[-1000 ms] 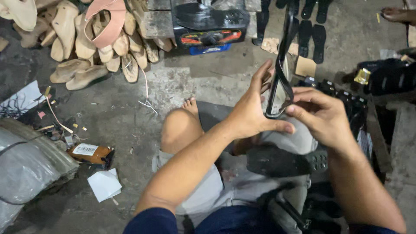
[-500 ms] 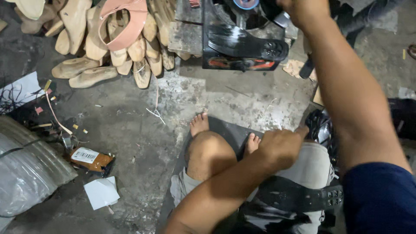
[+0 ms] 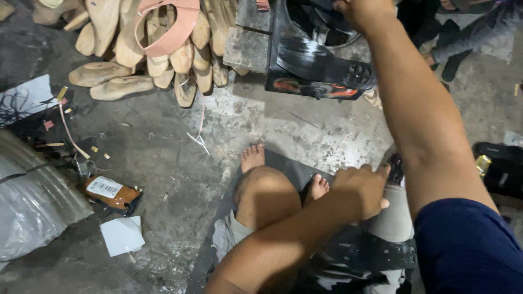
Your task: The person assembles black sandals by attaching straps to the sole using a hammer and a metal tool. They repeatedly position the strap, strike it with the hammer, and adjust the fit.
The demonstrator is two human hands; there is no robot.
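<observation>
Reaching up, right hand (image 3: 362, 11) meets the black machine (image 3: 321, 68) (grip unclear); left hand (image 3: 362, 190) rests curled.

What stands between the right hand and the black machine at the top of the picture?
Nothing visible does. The right hand is already at the upper part of the black box-shaped machine, with its arm stretched over the grey concrete floor. The left hand rests low, near the knee.

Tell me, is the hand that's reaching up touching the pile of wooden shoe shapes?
Apart. The head view shows the right hand over the black machine, with grey blocks between it and the wooden shoe shapes.
</observation>
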